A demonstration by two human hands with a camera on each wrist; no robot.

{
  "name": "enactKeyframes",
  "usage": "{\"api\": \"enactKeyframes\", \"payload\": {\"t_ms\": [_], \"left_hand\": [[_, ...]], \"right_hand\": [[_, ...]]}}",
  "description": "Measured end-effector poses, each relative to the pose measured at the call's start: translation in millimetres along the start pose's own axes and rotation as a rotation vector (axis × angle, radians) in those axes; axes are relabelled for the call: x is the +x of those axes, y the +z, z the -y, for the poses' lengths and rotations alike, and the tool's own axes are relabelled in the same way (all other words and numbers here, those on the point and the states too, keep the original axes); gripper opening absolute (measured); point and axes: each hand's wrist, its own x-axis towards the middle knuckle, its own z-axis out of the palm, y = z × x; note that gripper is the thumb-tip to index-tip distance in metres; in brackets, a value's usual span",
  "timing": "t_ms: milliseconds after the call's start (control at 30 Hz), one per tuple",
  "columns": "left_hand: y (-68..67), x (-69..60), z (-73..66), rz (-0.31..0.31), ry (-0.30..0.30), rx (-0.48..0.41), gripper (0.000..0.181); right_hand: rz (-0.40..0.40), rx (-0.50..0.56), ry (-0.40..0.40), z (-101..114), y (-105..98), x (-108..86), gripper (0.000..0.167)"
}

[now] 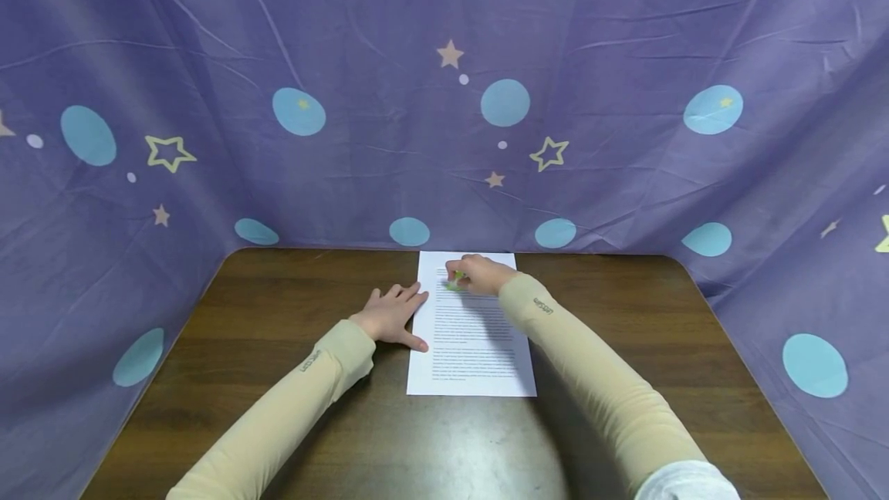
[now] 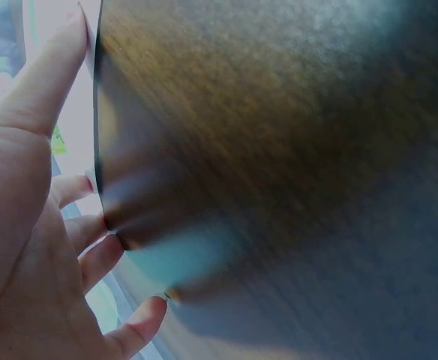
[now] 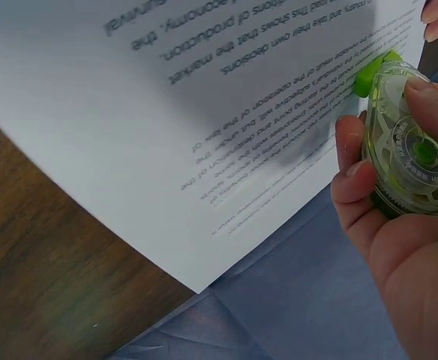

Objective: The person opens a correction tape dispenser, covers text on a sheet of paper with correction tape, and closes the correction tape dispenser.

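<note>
Near side first: dark brown wood-grain table (image 1: 465, 450), then the near margin of a white printed paper sheet (image 1: 479, 334) lying flat on it.

Left hand (image 1: 390, 319): fingers straight and spread, gripping nothing; thumb and fingertips rest on the sheet's left edge. Good anchor. I'd put light, even pressure there so the page can't skew under a stroke.

Further out, right hand (image 1: 488, 275): thumb and curled fingers grasp a clear-and-green plastic tape dispenser (image 3: 410, 161), apparently correction tape, at the upper-left text lines. Can't tell if its green tip (image 3: 375, 73) touches paper. For a clean pass: line the tip up with the text row, set it square, pull straight at steady pressure. Tilt would likely lift one tape edge.

Page top is near the table's back edge, by the purple patterned fabric curtain (image 1: 368, 176); watch for paper buckling there.
</note>
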Motion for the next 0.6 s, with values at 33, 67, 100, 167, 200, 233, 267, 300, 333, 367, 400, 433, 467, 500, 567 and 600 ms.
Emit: {"api": "enactKeyframes", "payload": {"t_ms": [33,67,100,167,200,233,267,300,333,367,400,433,467,500,567,600], "left_hand": [[-0.1,-0.1,-0.1,0.0,0.0,-0.001,0.109],[-0.5,0.0,-0.3,-0.001,0.0,-0.002,0.11],[-1.2,-0.3,-0.6,-0.001,0.0,0.0,0.11],[1.0,0.8,0.8,-0.006,0.001,-0.005,0.111],[2.1,1.6,1.4,-0.008,0.002,-0.008,0.111],[3.2,2.3,2.1,-0.011,0.003,-0.011,0.111],[4.2,3.2,2.7,-0.015,0.004,-0.013,0.111],[5.8,4.2,3.7,-0.016,0.004,-0.015,0.112],[7.2,5.2,4.6,-0.018,0.004,-0.016,0.112],[7.5,5.6,4.7,-0.018,0.004,-0.016,0.112],[7.4,6.0,4.6,-0.017,0.002,-0.015,0.112],[7.6,6.0,4.5,-0.015,0.001,-0.013,0.112],[7.6,6.2,4.4,-0.013,0.0,-0.01,0.112],[7.5,6.0,4.2,-0.011,-0.001,-0.009,0.112],[6.7,5.7,3.7,-0.005,-0.002,-0.006,0.112],[6.3,5.6,3.4,-0.003,-0.001,-0.005,0.112]], "right_hand": [[0.001,0.007,0.003,0,0,-0.8,0.012],[0.002,0.013,0.006,-1,-1,-1.7,0.012],[0.002,0.015,0.006,-1,-1,-2.6,0.012],[-0.004,0.014,0.005,-3,-1,-4.3,0.013],[-0.007,0.013,0.003,-3,-1,-5.1,0.013],[-0.009,0.01,0.003,-4,-1,-6.1,0.013],[-0.011,0.006,0.004,-4,-2,-6.9,0.014],[-0.013,0.003,0.003,-5,-2,-7.6,0.014],[-0.012,0.004,0.006,-5,-2,-8.1,0.014],[-0.006,0.004,0.013,-5,-2,-8.8,0.013],[0.0,0.007,0.018,-5,-2,-9.3,0.013],[0.007,0.009,0.025,-6,-3,-9.9,0.013],[0.012,0.01,0.031,-6,-3,-10.3,0.013],[0.017,0.009,0.034,-7,-3,-10.5,0.013],[0.025,0.008,0.039,-8,-3,-11.5,0.013],[0.025,0.011,0.037,-9,-3,-12.0,0.013]]}}
